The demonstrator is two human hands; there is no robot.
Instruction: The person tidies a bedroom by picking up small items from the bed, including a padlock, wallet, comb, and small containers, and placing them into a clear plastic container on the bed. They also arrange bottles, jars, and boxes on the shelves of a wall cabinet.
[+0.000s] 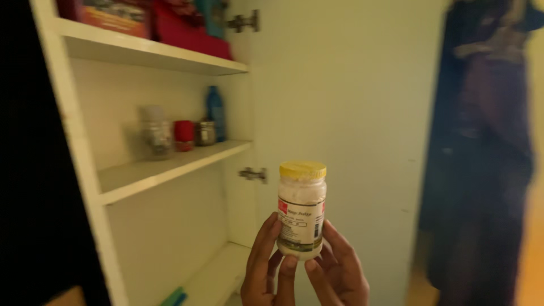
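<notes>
A small clear jar (301,211) with a yellow screw lid and white powder inside is held upright in front of an open white cabinet. My left hand (264,266) grips its lower left side with fingers and thumb. My right hand (339,272) supports its lower right side and base. Both hands touch the jar at the bottom centre of the view. The jar's label faces me.
The cabinet's middle shelf (170,167) carries a clear jar (155,133), a red container (183,135), a small dark jar (205,133) and a blue bottle (215,113). Red boxes (187,31) fill the top shelf. The open door (340,107) stands behind the jar. Dark clothing (481,147) hangs at right.
</notes>
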